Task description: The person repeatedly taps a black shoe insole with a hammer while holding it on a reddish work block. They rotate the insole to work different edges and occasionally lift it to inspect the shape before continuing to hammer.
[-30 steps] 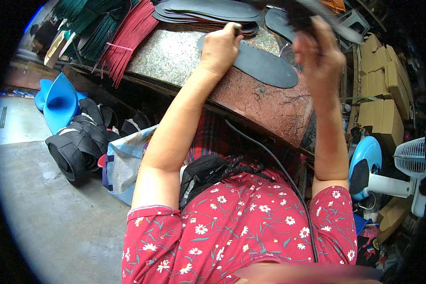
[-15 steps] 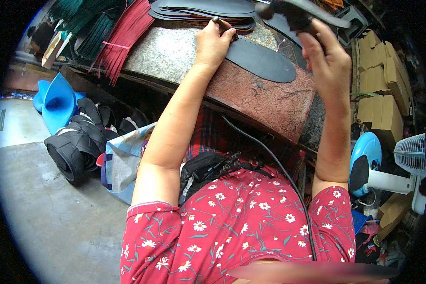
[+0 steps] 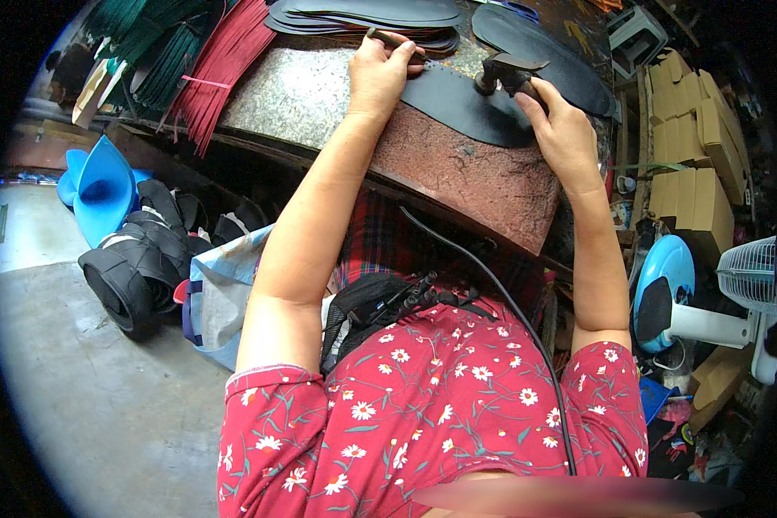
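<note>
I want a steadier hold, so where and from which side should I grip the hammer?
Best by its handle, probably from the right: it runs from the head at left toward your right hand, which holds it.

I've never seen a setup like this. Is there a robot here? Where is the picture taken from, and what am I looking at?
No robot: these are a person's own bare hands. A wide fisheye camera on their head looks down, so straight edges bend near the rim.

The left hand holds a dark rod-like tool near the edge of a dark sole-shaped sheet. The right hand grips a hammer above that sheet.

The sheet lies on a worktop with a reddish surface and a grey speckled one. Farther back is a stack of similar sheets; to its left, a bundle of red strips.
</note>
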Demonstrator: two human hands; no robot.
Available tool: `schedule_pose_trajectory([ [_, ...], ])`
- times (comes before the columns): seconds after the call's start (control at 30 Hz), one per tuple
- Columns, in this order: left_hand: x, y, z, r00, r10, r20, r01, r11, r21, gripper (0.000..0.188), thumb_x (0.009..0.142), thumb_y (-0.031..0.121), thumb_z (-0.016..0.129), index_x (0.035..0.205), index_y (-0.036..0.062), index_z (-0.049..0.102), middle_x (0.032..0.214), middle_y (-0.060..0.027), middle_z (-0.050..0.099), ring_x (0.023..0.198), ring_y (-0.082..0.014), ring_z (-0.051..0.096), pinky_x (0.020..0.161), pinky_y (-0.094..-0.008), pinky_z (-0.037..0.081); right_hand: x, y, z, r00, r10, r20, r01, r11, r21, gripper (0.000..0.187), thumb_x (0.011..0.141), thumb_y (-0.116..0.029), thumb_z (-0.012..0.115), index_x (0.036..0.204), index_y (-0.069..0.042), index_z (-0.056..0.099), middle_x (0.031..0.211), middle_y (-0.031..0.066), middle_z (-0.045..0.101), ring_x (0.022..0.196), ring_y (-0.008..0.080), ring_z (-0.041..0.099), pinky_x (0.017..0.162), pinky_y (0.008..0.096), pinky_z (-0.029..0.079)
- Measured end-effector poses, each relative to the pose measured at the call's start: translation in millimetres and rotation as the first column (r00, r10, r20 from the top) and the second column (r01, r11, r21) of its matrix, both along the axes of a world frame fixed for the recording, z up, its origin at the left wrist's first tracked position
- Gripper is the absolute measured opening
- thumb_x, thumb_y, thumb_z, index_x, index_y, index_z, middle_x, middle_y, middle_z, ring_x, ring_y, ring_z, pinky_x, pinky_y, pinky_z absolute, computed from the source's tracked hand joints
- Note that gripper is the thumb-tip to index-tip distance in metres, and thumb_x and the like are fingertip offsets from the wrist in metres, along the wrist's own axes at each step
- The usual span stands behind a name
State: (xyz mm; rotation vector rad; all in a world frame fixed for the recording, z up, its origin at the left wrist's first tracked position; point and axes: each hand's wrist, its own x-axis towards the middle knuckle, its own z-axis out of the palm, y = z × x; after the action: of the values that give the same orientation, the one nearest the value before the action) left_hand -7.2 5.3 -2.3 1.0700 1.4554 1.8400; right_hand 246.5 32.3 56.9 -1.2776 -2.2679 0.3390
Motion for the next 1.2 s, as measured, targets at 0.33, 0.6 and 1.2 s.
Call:
schedule_pose_trajectory([
  [0.33, 8.7, -2.6, 5.6, 0.847, 0.069, -0.527, -0.106, 0.994, -0.041, 0.015, 0.090, 0.010, 0.068, 0.099, 0.0007, 0.061, 0.085, -0.0116, 0.072, 0.080, -0.0166, 0.071, 0.069, -0.0295, 0.057, 6.8, -20.6, 71.3, 0.765, 0.350, -0.541, -0.293, 0.937, 0.191, 0.035, 0.099, -0.028, 0.060, 0.128, -0.009, 0.061, 0.075, 0.0001, 0.061, 0.059, 0.0039, 0.051, 0.052, 0.0176, 0.041],
  [0.6, 32.9, 1.1, 8.0, 0.466, 0.199, -0.862, -0.213, 0.971, 0.109, 0.020, 0.087, 0.012, 0.066, 0.102, 0.0020, 0.058, 0.078, -0.0199, 0.067, 0.073, -0.0355, 0.068, 0.066, -0.0426, 0.055, -4.0, -7.4, 10.6, 0.962, 0.093, -0.255, -0.085, 0.995, 0.044, 0.038, 0.094, -0.041, 0.061, 0.119, -0.012, 0.062, 0.092, 0.0195, 0.069, 0.088, 0.0404, 0.066, 0.072, 0.0428, 0.052],
  [1.2, 14.4, 1.0, 2.4, 0.916, -0.050, -0.398, 0.015, 0.996, -0.092, 0.014, 0.089, 0.009, 0.068, 0.098, 0.0002, 0.062, 0.088, -0.0090, 0.072, 0.083, -0.0149, 0.070, 0.073, -0.0285, 0.056, 19.2, -26.5, 59.0, 0.840, 0.262, -0.476, -0.257, 0.963, 0.078, 0.035, 0.099, -0.026, 0.059, 0.128, -0.006, 0.060, 0.073, -0.0016, 0.059, 0.060, 0.0018, 0.050, 0.051, 0.0177, 0.040],
])
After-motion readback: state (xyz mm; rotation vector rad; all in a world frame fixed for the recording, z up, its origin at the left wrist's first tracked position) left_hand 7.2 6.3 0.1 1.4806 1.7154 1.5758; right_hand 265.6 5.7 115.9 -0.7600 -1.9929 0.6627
